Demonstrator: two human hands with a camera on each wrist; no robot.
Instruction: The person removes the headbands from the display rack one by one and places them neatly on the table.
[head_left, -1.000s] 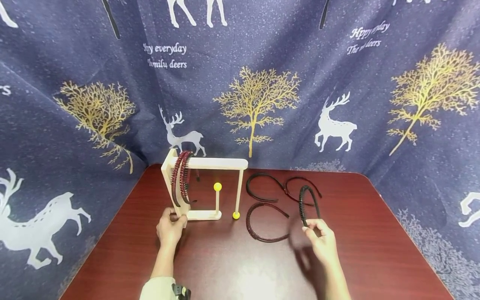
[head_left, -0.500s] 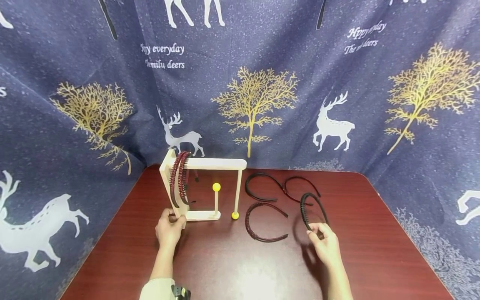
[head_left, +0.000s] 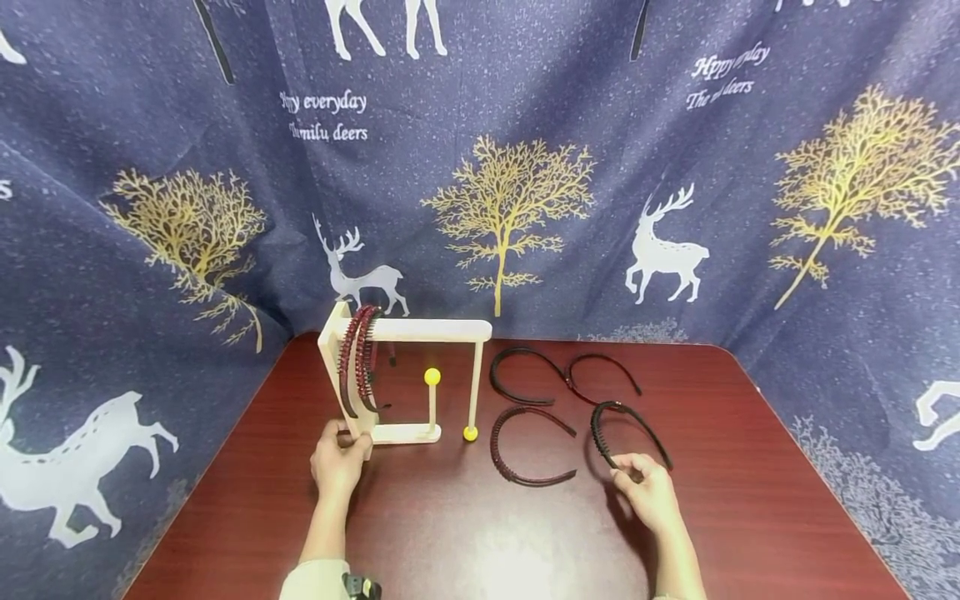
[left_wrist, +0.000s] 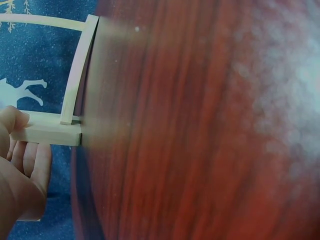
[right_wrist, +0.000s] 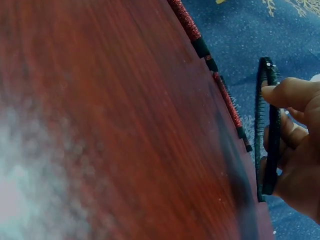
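Right hand (head_left: 651,493) pinches the headband (head_left: 598,437) ahead, likely light, springy, best held along one side; left hand (head_left: 336,468) grips the stand (head_left: 431,331).

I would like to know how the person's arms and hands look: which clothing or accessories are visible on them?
The left hand and right hand are bare, with no gloves. The left sleeve is plain cream, with a small black device beside it, too small to identify. Of the right sleeve, only a pale sliver shows.
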